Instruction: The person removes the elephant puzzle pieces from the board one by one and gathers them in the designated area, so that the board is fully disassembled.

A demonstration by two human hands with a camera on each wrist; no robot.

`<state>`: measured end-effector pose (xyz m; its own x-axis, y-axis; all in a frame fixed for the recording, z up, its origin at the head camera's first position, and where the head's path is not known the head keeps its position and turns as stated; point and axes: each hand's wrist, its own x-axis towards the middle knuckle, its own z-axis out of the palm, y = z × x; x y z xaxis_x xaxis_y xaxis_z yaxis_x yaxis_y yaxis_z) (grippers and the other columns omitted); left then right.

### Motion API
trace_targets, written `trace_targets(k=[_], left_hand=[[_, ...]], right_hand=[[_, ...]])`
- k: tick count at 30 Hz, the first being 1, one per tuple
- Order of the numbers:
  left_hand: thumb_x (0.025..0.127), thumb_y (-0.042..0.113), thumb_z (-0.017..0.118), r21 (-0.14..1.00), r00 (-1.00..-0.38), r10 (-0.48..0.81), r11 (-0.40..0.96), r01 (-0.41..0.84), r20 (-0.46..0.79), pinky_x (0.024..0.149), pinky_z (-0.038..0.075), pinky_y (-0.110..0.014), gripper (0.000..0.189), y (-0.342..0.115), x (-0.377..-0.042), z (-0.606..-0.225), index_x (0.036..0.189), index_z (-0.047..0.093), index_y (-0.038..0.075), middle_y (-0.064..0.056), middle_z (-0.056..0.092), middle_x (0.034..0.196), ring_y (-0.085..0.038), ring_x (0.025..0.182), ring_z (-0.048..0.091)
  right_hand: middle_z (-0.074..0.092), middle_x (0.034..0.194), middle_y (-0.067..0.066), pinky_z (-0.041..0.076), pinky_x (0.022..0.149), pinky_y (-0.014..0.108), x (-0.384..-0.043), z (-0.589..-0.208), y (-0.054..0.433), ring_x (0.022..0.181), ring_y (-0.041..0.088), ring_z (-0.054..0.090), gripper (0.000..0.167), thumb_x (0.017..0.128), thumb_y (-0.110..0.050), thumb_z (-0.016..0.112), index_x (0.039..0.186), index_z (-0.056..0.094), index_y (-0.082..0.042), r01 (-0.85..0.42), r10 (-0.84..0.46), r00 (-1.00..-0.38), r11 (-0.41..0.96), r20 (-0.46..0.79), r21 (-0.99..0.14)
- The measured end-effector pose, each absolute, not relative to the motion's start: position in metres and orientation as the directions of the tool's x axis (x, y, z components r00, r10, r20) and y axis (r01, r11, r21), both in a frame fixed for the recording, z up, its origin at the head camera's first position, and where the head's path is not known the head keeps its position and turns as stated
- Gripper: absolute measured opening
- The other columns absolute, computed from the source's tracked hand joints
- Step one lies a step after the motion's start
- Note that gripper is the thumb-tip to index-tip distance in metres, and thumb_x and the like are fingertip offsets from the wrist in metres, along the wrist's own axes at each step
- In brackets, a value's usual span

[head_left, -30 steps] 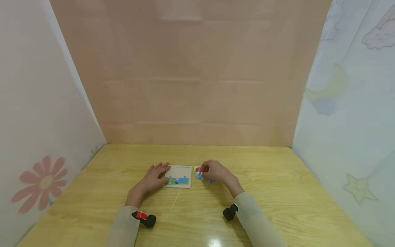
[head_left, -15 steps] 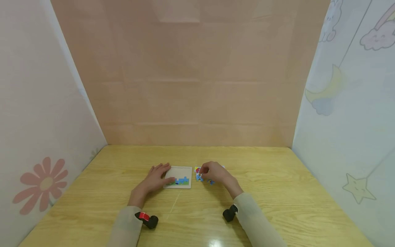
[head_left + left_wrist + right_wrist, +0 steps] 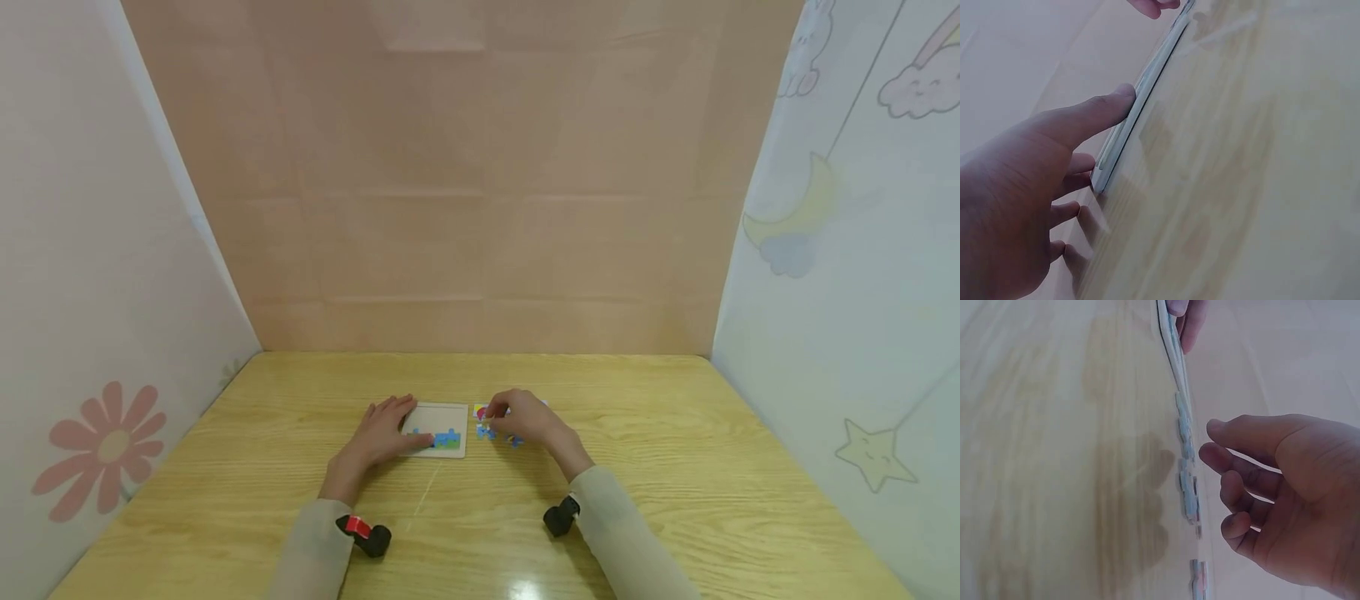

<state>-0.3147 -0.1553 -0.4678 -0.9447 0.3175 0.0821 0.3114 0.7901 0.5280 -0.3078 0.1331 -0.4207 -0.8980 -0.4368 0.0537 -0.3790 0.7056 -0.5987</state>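
Tan paper backdrop (image 3: pixel 483 192) fills the far side of a booth whose pale side panels carry cartoon drawings: a pink flower (image 3: pixel 111 444) on the left, a star (image 3: pixel 875 455) on the right. Below lies a yellowish wood-grain worktop (image 3: pixel 465 533). On it, around the middle, sits a pale, square, low-rimmed puzzle tray (image 3: pixel 438 417). Blue-and-green jigsaw pieces (image 3: pixel 449 441) line its near edge; the rest of its visible floor is bare. Loose pieces lie just right of it: one yellow and red (image 3: pixel 479 411), one blue (image 3: pixel 486 432) and one blue with dark marks (image 3: pixel 514 441).

The person's left grip (image 3: pixel 377 431), a bare hand, is spread at the tray's left side, thumb reaching over the fitted row. The right grip (image 3: pixel 524 417) hovers at the loose pieces, thumb and forefinger curved toward each other with a slight gap; no piece shows between them.

The step seems to be choosing the next piece. Doing it well probably means pinching one by its edges, matching its knobs to the row, and keeping the left thumb light so that nothing fitted shifts.

Compared with a second ago, the left thumb lies farther right, covering more of the row; the right grip is almost unchanged.
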Motion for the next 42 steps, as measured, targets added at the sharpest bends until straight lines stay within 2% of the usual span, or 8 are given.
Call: trace_targets(k=[4,11,18,23,33,42], left_hand=[[0.082,0.059,0.070,0.532,-0.946,0.314,0.789,0.307,0.081,0.121,0.007,-0.061,0.090,-0.156,-0.314,-0.467,0.149,0.044,0.004,-0.013,0.039,0.157,-0.041,0.149,0.023],[0.080,0.057,0.074,0.557,-0.958,0.279,0.785,0.270,0.072,0.122,0.007,-0.058,0.089,-0.153,-0.312,-0.464,0.147,0.047,0.006,-0.012,0.042,0.156,-0.039,0.149,0.025],[0.080,0.058,0.074,0.567,-0.959,0.275,0.780,0.263,0.067,0.122,0.006,-0.058,0.089,-0.148,-0.312,-0.466,0.147,0.047,0.005,-0.012,0.041,0.156,-0.039,0.149,0.025],[0.081,0.058,0.072,0.570,-0.963,0.258,0.780,0.259,0.085,0.122,0.006,-0.058,0.090,-0.149,-0.313,-0.467,0.147,0.046,0.004,-0.013,0.039,0.157,-0.039,0.149,0.025],[0.082,0.056,0.074,0.576,-0.961,0.262,0.773,0.264,0.089,0.121,0.007,-0.060,0.088,-0.150,-0.314,-0.466,0.146,0.047,0.003,-0.014,0.040,0.156,-0.040,0.148,0.027],[0.081,0.052,0.075,0.591,-0.962,0.257,0.764,0.260,0.091,0.121,0.006,-0.060,0.086,-0.151,-0.313,-0.465,0.146,0.048,0.003,-0.015,0.040,0.156,-0.041,0.148,0.026]], right_hand=[[0.068,0.091,-0.001,0.049,0.068,0.027,-0.307,-0.419,0.130,0.074,0.011,0.057,0.009,0.095,-0.014,0.065,0.100,0.071,-0.010,-0.401,-0.459,-0.887,0.701,0.058,-0.590],[0.068,0.093,0.001,0.048,0.060,0.025,-0.305,-0.414,0.120,0.068,0.011,0.055,0.014,0.096,-0.014,0.063,0.105,0.071,-0.006,-0.444,-0.529,-0.847,0.661,0.043,-0.605],[0.067,0.090,-0.001,0.048,0.072,0.026,-0.306,-0.414,0.103,0.080,0.012,0.057,0.012,0.094,-0.015,0.066,0.102,0.070,-0.008,-0.510,-0.595,-0.803,0.643,0.047,-0.572],[0.067,0.090,-0.001,0.049,0.076,0.029,-0.311,-0.411,0.085,0.081,0.012,0.058,0.015,0.093,-0.016,0.068,0.105,0.070,-0.008,-0.543,-0.632,-0.775,0.652,0.017,-0.530],[0.068,0.092,-0.001,0.051,0.078,0.030,-0.314,-0.415,0.065,0.080,0.009,0.058,0.022,0.087,-0.021,0.076,0.106,0.072,-0.012,-0.471,-0.585,-0.803,0.738,-0.111,-0.484],[0.069,0.097,0.001,0.053,0.081,0.032,-0.313,-0.415,0.062,0.085,0.012,0.061,0.019,0.086,-0.019,0.076,0.102,0.071,-0.010,-0.458,-0.583,-0.802,0.741,-0.132,-0.491]])
